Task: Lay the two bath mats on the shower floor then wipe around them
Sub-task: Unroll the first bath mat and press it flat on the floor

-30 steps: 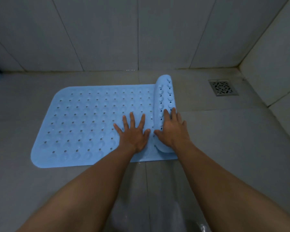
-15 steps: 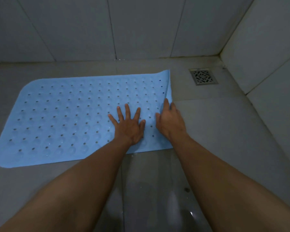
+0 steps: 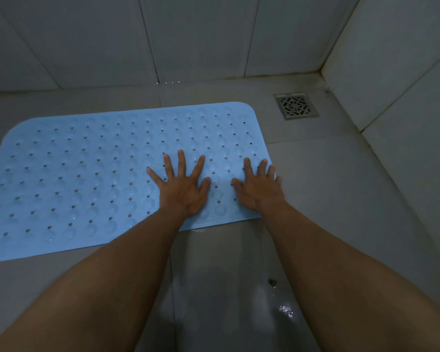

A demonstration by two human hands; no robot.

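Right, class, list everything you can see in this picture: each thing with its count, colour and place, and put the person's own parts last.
Bath mat: one, light blue with rows of small holes, flat on the shower floor, left and centre.
Floor drain: one, silver metal grate, far right corner of the floor.
Shower floor: grey tiles, wet and shiny near the camera.
Walls: pale grey tiles, at the back and right.
Left hand: one, fingers spread, palm flat on the mat.
Right hand: one, palm flat on the mat's right edge.
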